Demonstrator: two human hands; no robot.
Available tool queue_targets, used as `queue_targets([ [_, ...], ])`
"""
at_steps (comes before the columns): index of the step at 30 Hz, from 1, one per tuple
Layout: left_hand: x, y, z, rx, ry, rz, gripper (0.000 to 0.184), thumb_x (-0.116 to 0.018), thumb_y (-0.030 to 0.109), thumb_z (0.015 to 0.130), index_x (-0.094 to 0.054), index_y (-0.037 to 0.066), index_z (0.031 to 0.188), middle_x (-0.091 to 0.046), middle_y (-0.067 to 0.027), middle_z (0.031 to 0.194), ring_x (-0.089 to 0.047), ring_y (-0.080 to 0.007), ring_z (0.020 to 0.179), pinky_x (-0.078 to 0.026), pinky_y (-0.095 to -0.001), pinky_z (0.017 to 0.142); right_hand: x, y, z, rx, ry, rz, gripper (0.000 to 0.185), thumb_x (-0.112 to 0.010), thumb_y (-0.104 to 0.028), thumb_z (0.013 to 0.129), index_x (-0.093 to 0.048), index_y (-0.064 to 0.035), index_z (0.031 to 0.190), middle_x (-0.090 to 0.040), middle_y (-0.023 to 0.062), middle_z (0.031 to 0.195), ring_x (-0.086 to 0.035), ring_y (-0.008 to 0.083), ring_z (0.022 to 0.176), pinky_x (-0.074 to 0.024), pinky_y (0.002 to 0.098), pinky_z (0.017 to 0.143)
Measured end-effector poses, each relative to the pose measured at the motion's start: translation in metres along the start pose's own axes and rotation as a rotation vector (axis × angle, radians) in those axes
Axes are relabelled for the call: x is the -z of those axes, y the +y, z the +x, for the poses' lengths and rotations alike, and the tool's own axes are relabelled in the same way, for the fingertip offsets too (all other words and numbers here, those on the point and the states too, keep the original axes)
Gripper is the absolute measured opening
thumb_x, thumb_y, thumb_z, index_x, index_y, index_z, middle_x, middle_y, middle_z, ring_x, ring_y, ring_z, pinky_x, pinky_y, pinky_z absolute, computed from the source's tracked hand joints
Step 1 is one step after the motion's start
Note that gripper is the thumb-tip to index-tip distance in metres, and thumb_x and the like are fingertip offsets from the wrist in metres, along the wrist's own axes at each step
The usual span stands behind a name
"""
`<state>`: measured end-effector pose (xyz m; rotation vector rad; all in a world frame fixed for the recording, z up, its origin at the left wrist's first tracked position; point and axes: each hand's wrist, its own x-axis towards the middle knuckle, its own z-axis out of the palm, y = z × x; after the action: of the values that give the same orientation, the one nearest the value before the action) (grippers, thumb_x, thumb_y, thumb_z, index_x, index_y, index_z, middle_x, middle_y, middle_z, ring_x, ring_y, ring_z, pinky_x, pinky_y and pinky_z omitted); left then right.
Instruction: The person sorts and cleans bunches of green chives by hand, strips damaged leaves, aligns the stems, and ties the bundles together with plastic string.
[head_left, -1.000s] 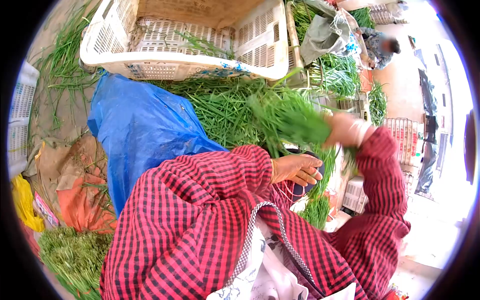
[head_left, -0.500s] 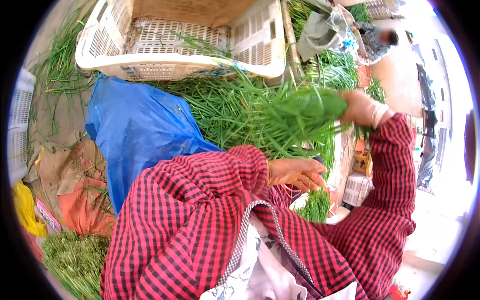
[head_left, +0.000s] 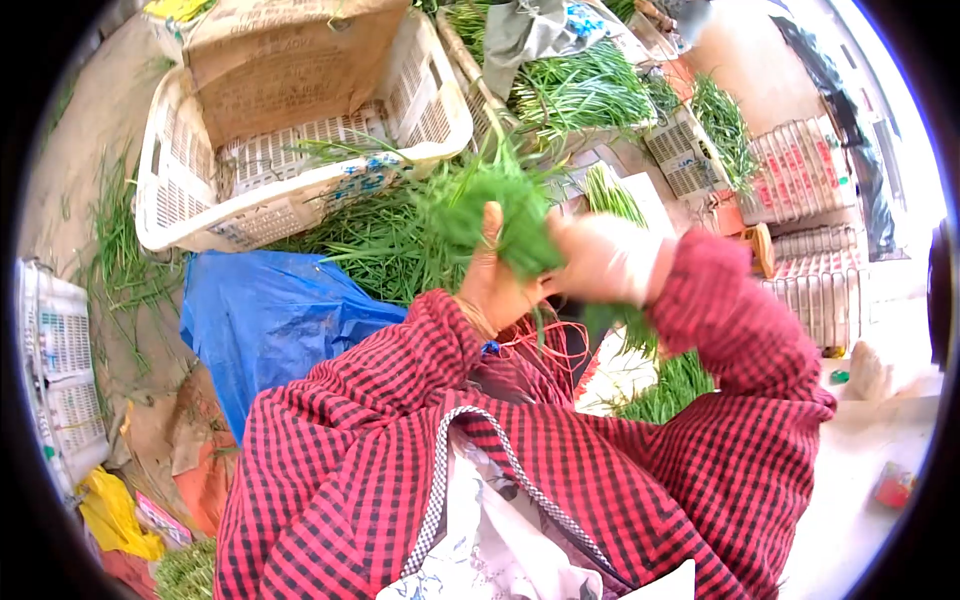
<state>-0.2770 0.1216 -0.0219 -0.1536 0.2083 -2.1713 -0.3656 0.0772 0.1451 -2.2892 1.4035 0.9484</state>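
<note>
A bunch of long green stalks [head_left: 490, 215] is held up in front of my chest between both hands. My left hand [head_left: 492, 285] is under and against the bunch, its thumb raised along the near side and its fingers partly hidden behind the stalks. My right hand [head_left: 605, 258], blurred by motion, is closed around the bunch's right end, with a pale band at the wrist. Beyond the hands lies a heap of loose green stalks [head_left: 385, 245]. Pink-red strings [head_left: 545, 345] hang just below my hands.
A white plastic crate [head_left: 300, 205] holding a cardboard piece [head_left: 280, 75] stands at the upper left. Blue sheeting [head_left: 280, 315] lies before it. Further stalks [head_left: 580, 90] lie at the upper right, near stacked white crates [head_left: 800, 170]. A yellow bag [head_left: 120, 515] is at lower left.
The view has swung to the right. My right hand has brought the bunch in toward my left hand, which has lifted and turned thumb-up to meet it.
</note>
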Motion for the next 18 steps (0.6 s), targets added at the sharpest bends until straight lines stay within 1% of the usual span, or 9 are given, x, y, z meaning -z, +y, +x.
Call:
queue_targets([
  [3, 0.038, 0.006, -0.008, -0.046, 0.207, 0.018, 0.056, -0.064, 0.052, 0.092, -0.06, 0.006, 0.124, -0.068, -0.0139, 0.116, -0.065, -0.0325, 0.105, -0.052, -0.0514, 0.096, -0.085, -0.015, 0.009, 0.12, 0.259, 0.107, 0.048, -0.066, -0.018, 0.08, -0.043, 0.0108, 0.111, -0.066, 0.0262, 0.078, -0.069, 0.0409, 0.075, -0.0557, 0.0474, 0.063],
  [7, 0.042, 0.012, -0.012, 0.061, 0.376, 0.128, 0.033, -0.065, 0.025, 0.093, -0.062, -0.002, 0.112, -0.07, -0.0144, 0.096, -0.068, -0.0277, 0.085, -0.058, -0.0412, 0.083, -0.103, -0.022, -0.007, 0.184, 0.312, 0.327, 0.065, -0.07, -0.028, 0.08, -0.04, 0.0089, 0.124, -0.066, 0.0261, 0.082, -0.067, 0.0426, 0.072, -0.0546, 0.0491, 0.062],
  [8, 0.048, 0.014, -0.01, 0.047, 0.436, 0.219, 0.029, -0.065, 0.02, 0.092, -0.063, -0.002, 0.11, -0.07, -0.0128, 0.091, -0.068, -0.0248, 0.08, -0.058, -0.0384, 0.08, -0.101, -0.012, -0.018, 0.175, 0.242, 0.326, 0.058, -0.069, -0.029, 0.087, -0.046, 0.0056, 0.127, -0.068, 0.0187, 0.084, -0.07, 0.0332, 0.076, -0.0565, 0.0414, 0.07],
  [10, 0.031, 0.023, -0.01, 0.108, 0.488, 0.296, 0.023, -0.064, 0.015, 0.091, -0.063, -0.001, 0.106, -0.069, -0.0084, 0.083, -0.067, -0.0189, 0.071, -0.059, -0.0323, 0.069, -0.111, 0.019, -0.033, 0.391, 0.392, 0.94, 0.046, -0.065, -0.033, 0.093, -0.058, 0.0061, 0.115, -0.068, 0.0183, 0.089, -0.069, 0.0286, 0.086, -0.0542, 0.0352, 0.077],
  [12, 0.02, 0.024, -0.01, 0.125, 0.437, 0.271, 0.022, -0.062, 0.016, 0.092, -0.063, -0.001, 0.106, -0.069, -0.0079, 0.082, -0.067, -0.0175, 0.072, -0.059, -0.031, 0.067, -0.145, 0.042, -0.026, 0.243, 0.442, 1.679, 0.032, -0.063, -0.028, 0.097, -0.063, -0.0019, 0.115, -0.065, 0.004, 0.099, -0.064, 0.0146, 0.094, -0.0511, 0.0333, 0.083],
  [14, 0.003, 0.018, -0.009, 0.132, 0.452, 0.396, 0.022, -0.059, 0.017, 0.094, -0.062, 0.0, 0.108, -0.069, -0.0067, 0.082, -0.068, -0.0171, 0.071, -0.059, -0.0315, 0.066, -0.177, 0.047, 0.001, 0.189, -0.024, 2.128, 0.026, -0.059, -0.022, 0.099, -0.063, -0.0073, 0.119, -0.064, 0.002, 0.099, -0.061, 0.0124, 0.094, -0.0491, 0.0326, 0.088],
  [15, -0.006, 0.013, -0.012, 0.154, 0.465, 0.413, 0.022, -0.058, 0.018, 0.095, -0.062, 0.001, 0.109, -0.069, -0.0053, 0.083, -0.068, -0.017, 0.07, -0.059, -0.0315, 0.065, -0.184, 0.026, 0.017, 0.007, -0.089, 2.195, 0.033, -0.064, -0.038, 0.097, -0.064, -0.0119, 0.118, -0.067, -0.0018, 0.108, -0.063, 0.0121, 0.098, -0.0478, 0.0312, 0.094],
  [16, -0.012, 0.01, -0.014, 0.204, 0.521, 0.388, 0.023, -0.059, 0.019, 0.095, -0.063, 0.002, 0.11, -0.069, -0.0042, 0.083, -0.067, -0.0164, 0.069, -0.059, -0.0312, 0.062, -0.194, 0.003, 0.017, 0.273, 0.133, 2.449, 0.039, -0.064, -0.046, 0.095, -0.062, -0.0171, 0.12, -0.068, -0.0023, 0.106, -0.064, 0.0129, 0.097, -0.0468, 0.0297, 0.093],
  [18, -0.024, 0.012, -0.02, 0.361, 0.489, 0.453, 0.024, -0.059, 0.02, 0.095, -0.063, 0.002, 0.11, -0.068, -0.0037, 0.082, -0.066, -0.0158, 0.069, -0.058, -0.0303, 0.061, -0.229, 0.015, 0.061, 0.849, 0.078, 2.52, 0.045, -0.063, -0.05, 0.094, -0.059, -0.0201, 0.128, -0.069, -0.0005, 0.11, -0.064, 0.0148, 0.096, -0.0501, 0.0325, 0.089],
])
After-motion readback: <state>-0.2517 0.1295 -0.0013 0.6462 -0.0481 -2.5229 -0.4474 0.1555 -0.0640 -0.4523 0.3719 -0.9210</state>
